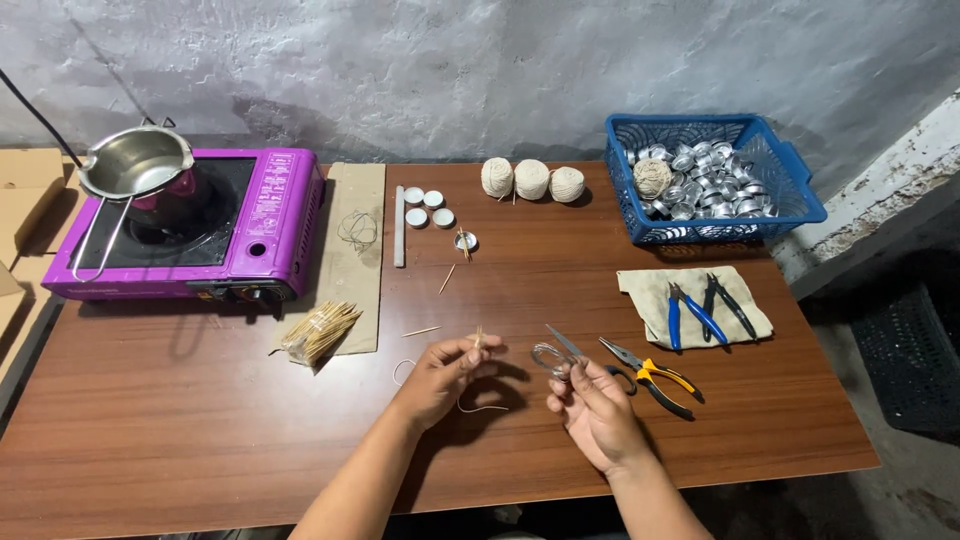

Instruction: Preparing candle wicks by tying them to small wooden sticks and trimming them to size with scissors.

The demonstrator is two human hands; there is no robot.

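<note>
While your left hand [440,375] pinches a short stick [478,338] with a loose string [470,405] trailing onto the table [200,420], your right hand [590,405] grips scissors [560,352], fingers through the loops, blades slightly parted and pointing up-left. Both hands hover just left of the yellow pliers [655,378]. Beyond the pliers, a cloth [650,290] carries blue and black pliers. Farther back from the pliers sits a blue basket [790,185] of metal cups. Far left of the pliers stands a purple stove [270,215] with a pan [135,160]; a stick bundle [318,332] lies nearer.
</note>
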